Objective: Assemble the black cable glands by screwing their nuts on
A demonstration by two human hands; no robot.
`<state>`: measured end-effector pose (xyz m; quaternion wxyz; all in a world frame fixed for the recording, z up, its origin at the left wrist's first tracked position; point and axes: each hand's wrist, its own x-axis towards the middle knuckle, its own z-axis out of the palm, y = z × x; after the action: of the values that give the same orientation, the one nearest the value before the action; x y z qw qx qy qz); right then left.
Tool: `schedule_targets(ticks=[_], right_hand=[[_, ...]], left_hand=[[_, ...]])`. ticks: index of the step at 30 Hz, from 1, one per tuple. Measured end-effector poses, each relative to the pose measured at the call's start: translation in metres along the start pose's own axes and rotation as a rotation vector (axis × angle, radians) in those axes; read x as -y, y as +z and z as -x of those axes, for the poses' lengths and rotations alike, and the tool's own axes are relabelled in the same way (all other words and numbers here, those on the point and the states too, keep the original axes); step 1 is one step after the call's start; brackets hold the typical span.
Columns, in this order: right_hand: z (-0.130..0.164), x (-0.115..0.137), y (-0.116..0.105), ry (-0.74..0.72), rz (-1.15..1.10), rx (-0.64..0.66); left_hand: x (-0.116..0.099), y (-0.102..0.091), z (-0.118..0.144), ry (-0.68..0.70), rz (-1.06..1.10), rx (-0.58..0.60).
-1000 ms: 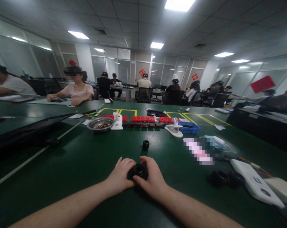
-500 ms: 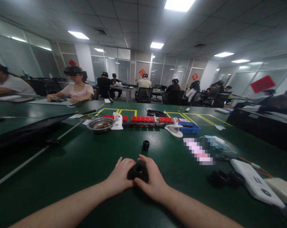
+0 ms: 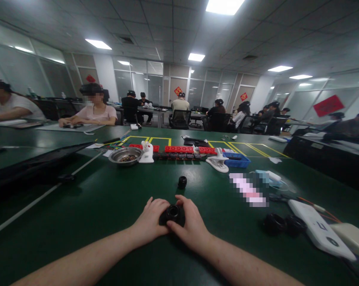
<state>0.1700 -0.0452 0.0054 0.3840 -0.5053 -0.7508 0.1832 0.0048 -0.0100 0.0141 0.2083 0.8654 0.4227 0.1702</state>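
Near the front middle of the green table, my left hand [image 3: 152, 217] curls around the left side of a black round part with a hole in its top [image 3: 172, 211]. From the right, my right hand [image 3: 189, 222] grips the same part, thumb at the near side and index finger at the far side. The part stands with its opening facing up; its lower portion is hidden by my hands. Just beyond them sits a smaller black ribbed piece [image 3: 182, 182], touched by neither hand.
Two more black round parts [image 3: 274, 223] lie at the right, beside a white power bank [image 3: 320, 228]. Farther back are a metal bowl [image 3: 115, 160] of small pieces, white clamp-like stands [image 3: 217, 162], red blocks [image 3: 179, 149] and a blue tray [image 3: 239, 163]. Several people sit beyond.
My right hand's fingers have shifted slightly around the black round part, which has tilted or turned a little. My left hand stays in nearly the same place.
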Motion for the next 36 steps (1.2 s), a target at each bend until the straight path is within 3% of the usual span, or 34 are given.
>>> schedule_targets(ticks=[13,19,24,36], right_hand=[[-0.0003,0.0035,-0.0013,-0.096,-0.03,0.032],[-0.0005,0.0034,-0.0005,-0.001,0.04,0.007],[0.0005,0.0042,-0.0018,-0.068,0.009,0.038],[-0.0002,0.0044,-0.001,-0.032,0.025,0.043]], left_hand=[[0.0017,0.0013,-0.0002,0.012,-0.002,-0.007],[0.0028,0.0013,0.0003,0.008,-0.004,-0.007],[-0.0014,-0.0021,0.0006,0.011,0.002,0.006],[0.0052,0.0038,-0.0012,-0.003,-0.016,0.015]])
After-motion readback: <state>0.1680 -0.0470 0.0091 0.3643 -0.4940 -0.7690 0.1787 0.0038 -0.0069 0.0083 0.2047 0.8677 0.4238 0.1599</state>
